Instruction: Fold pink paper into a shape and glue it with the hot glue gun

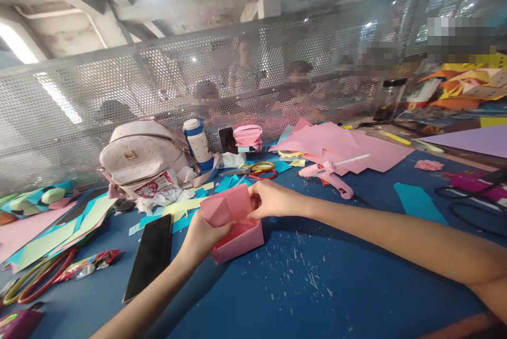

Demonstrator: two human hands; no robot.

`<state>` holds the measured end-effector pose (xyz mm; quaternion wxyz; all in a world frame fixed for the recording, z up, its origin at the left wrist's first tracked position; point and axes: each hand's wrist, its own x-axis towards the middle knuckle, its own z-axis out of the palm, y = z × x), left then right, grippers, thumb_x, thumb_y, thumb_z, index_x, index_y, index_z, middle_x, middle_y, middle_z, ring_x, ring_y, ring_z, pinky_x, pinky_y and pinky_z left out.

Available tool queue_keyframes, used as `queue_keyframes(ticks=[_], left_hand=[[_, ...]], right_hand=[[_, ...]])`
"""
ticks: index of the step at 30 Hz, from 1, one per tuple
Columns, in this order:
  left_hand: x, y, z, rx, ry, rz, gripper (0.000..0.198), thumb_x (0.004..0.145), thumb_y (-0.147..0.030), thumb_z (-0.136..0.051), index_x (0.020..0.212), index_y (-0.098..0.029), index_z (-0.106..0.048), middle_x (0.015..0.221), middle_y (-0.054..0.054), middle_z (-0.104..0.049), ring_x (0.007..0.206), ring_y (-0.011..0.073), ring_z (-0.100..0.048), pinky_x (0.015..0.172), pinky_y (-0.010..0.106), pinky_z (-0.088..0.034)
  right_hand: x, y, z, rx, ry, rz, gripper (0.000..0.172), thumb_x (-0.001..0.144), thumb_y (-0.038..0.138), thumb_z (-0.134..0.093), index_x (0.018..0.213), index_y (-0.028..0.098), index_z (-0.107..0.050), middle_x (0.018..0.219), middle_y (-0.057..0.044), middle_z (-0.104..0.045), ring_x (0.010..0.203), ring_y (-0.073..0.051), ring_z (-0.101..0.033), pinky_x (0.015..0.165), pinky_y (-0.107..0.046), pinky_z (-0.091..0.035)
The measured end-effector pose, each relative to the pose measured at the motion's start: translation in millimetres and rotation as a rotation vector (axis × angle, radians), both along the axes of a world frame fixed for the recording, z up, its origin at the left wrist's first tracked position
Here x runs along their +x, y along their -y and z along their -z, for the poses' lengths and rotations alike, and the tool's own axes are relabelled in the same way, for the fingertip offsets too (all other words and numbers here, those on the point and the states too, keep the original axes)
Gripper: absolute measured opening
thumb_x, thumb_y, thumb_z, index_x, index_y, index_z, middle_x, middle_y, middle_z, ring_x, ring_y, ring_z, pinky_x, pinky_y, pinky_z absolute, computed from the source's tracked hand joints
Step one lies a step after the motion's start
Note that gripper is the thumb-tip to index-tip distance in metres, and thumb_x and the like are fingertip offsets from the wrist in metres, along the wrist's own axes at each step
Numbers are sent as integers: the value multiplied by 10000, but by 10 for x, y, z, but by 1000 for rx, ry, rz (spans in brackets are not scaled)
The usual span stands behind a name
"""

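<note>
A pink folded paper box (242, 244) rests on the blue table in front of me, its upper flap (226, 204) raised. My left hand (206, 233) grips the box at its left side, with the thumb over the near edge of the opening. On the right, my right hand (271, 199) pinches the flap's right edge, fingers partly hidden behind the paper. Just beyond my right forearm lies a pink glue gun (329, 174). Small white shavings are scattered on the table to the right of the box.
A black phone (149, 254) lies left of my left forearm. Behind stand a pale backpack (144, 143) and a bottle (198, 143). Scissors (263, 170), pink paper sheets (340, 143) and blue scraps lie farther back. A perforated metal screen (166, 80) borders the table; people are beyond it.
</note>
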<state>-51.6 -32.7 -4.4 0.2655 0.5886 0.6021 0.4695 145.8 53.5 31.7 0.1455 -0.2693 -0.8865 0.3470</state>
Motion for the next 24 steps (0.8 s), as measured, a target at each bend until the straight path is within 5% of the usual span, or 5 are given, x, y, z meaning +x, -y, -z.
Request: queue_keyframes(ticks=[4,11,18,21,24], left_hand=[[-46,-33,-38,-123,87,87,289,644,-358,-773,785,-119,-693,747,83,-742,722,267,-703,606,309,-544],[-115,-50,-104,-103,518,120,560,809,-576,-613,1203,-178,-582,891,54,-742,688,182,-688,612,254,-512],[-195,-118,60,-187,495,77,546,768,-642,-622,887,-112,-674,705,47,-686,584,155,-613,512,221,-429],[-207,-76,25,51,380,-13,468,900,-556,-494,1140,-168,-599,1052,89,-685,884,205,-659,691,264,-503],[-176,22,-73,518,-36,-162,347,951,-422,-452,1219,-209,-515,1275,108,-553,1199,240,-521,1000,381,-423]], right_hand=[[43,-45,-29,-12,111,-66,79,682,185,-643,656,137,-586,606,7,-613,568,-127,-560,486,-213,-362],[42,-205,76,-109,-112,-46,301,697,160,-644,993,113,-628,929,-65,-689,798,-182,-636,649,-259,-495],[-2,-211,166,-238,-177,-19,373,685,127,-655,1053,140,-597,869,-32,-686,727,-156,-641,585,-235,-503],[-16,-181,200,-403,-185,15,232,725,112,-600,956,139,-589,718,1,-661,540,-105,-600,458,-184,-426],[-44,-140,238,-449,-209,75,71,771,119,-546,833,137,-575,619,13,-626,477,-79,-562,432,-163,-389]])
